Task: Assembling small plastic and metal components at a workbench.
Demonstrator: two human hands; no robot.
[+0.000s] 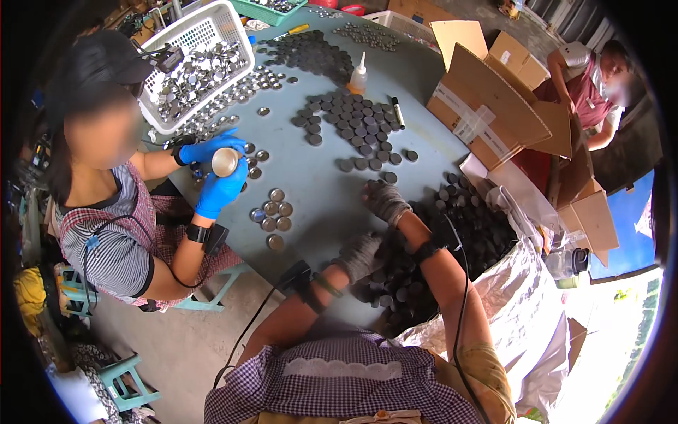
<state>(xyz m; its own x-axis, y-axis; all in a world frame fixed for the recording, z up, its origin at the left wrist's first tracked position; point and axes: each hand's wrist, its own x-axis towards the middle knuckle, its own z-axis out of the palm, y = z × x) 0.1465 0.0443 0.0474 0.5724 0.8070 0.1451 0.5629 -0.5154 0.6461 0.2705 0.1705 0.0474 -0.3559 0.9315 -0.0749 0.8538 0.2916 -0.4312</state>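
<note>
My right hand (387,201), in a grey knit glove, is over the table just below a spread of flat black round caps (351,126). Its fingers are curled together, and I cannot make out what they hold. Close to its fingertips lies a single black cap (390,177). My left hand (359,256), gloved the same way, is lower and blurred by motion at the left edge of a big heap of black caps (470,237). Its fingers do not show clearly. The heap spreads beneath and between my forearms.
Across the left side, a co-worker's blue-gloved hands (221,192) hold a round metallic cap (225,162). Silvery caps (272,210) lie nearby. A white basket (236,71), a glue bottle (358,78), a marker (398,113) and cardboard boxes (487,106) stand or lie farther off.
</note>
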